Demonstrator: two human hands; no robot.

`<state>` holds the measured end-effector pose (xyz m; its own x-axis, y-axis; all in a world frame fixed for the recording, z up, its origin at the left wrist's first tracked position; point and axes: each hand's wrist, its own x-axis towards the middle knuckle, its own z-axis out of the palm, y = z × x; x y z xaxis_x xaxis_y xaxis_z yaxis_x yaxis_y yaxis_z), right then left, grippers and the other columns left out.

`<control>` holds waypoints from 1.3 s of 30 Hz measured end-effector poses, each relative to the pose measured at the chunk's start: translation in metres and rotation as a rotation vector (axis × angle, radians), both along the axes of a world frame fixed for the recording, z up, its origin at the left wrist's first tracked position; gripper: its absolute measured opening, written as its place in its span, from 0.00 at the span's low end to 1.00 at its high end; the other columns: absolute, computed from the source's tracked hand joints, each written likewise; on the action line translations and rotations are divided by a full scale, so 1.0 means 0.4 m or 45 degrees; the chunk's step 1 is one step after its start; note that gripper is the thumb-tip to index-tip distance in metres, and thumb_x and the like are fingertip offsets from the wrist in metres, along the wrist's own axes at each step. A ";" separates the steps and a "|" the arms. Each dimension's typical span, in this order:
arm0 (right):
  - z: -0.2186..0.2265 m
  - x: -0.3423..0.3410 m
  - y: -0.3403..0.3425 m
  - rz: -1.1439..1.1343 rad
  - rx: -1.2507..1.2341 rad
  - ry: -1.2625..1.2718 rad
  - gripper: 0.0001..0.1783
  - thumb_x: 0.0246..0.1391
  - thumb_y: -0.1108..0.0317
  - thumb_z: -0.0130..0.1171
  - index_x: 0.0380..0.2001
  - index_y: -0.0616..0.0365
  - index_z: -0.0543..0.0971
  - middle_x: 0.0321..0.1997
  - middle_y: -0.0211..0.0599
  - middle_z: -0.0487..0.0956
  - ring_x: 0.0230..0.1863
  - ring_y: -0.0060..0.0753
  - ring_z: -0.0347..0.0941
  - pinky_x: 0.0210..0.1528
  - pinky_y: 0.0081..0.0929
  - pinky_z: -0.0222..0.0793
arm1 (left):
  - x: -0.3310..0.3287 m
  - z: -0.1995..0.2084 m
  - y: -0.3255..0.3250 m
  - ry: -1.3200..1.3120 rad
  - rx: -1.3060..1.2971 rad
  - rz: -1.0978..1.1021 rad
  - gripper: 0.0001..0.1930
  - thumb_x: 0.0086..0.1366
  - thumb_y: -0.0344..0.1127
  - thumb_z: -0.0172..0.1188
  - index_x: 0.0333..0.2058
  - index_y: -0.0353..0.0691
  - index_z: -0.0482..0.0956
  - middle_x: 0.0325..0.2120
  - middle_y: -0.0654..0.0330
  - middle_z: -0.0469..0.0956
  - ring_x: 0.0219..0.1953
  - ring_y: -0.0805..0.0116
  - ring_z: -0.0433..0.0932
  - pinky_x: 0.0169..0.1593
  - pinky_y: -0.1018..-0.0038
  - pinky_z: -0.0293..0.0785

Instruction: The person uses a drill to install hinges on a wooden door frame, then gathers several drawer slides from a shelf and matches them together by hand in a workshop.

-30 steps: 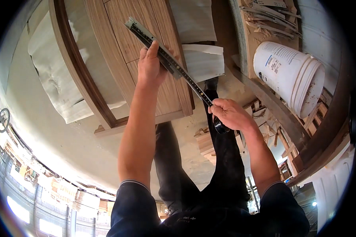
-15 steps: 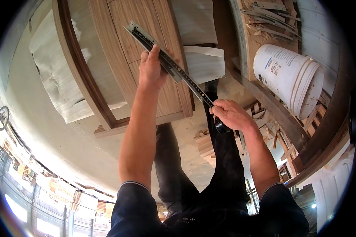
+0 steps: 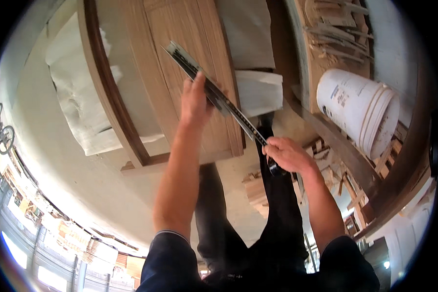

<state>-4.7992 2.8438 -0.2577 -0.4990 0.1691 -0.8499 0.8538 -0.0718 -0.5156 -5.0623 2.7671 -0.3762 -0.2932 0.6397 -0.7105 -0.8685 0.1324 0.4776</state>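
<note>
A long metal drawer slide, partly drawn out, slants from upper left to lower right in front of me. My left hand is closed round its wider body, thumb on top; the fingers beneath are mostly hidden. Pinched in my right hand is the narrow lower end of the slide. A shiny black object shows just under the right hand; its kind is unclear. Below the slide lies a brown wooden panel, apart from it as far as I can see.
A dark wooden rail runs along the panel's left. White sheets lie beside the panel. To the right, a white bucket rests on its side near wood scraps. Bicycles stand at far left.
The whole scene has shifted slightly down and right in the picture. Both hands keep their hold on the drawer slide, which stays drawn out at about the same slant.
</note>
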 end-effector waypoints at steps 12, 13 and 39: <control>-0.060 0.020 -0.044 -0.609 -0.303 0.170 0.11 0.70 0.64 0.47 0.38 0.59 0.75 0.29 0.29 0.75 0.28 0.24 0.72 0.34 0.27 0.71 | -0.002 0.030 -0.093 -0.025 -0.016 0.057 0.15 0.72 0.49 0.58 0.43 0.44 0.69 0.34 0.58 0.76 0.36 0.63 0.79 0.43 0.59 0.82; -0.070 0.025 -0.049 -0.716 -0.326 0.175 0.10 0.70 0.63 0.48 0.42 0.57 0.74 0.29 0.29 0.75 0.27 0.23 0.72 0.32 0.27 0.71 | -0.004 0.035 -0.104 0.002 -0.038 0.107 0.14 0.72 0.46 0.58 0.42 0.43 0.69 0.32 0.59 0.76 0.33 0.64 0.79 0.40 0.61 0.82; -0.365 0.150 0.477 -1.141 0.550 -0.169 0.10 0.52 0.61 0.60 0.26 0.56 0.80 0.27 0.29 0.79 0.30 0.24 0.72 0.33 0.28 0.67 | 0.233 0.007 -0.162 0.083 -0.143 -0.295 0.09 0.62 0.25 0.62 0.41 0.39 0.75 0.26 0.59 0.81 0.28 0.67 0.80 0.35 0.70 0.77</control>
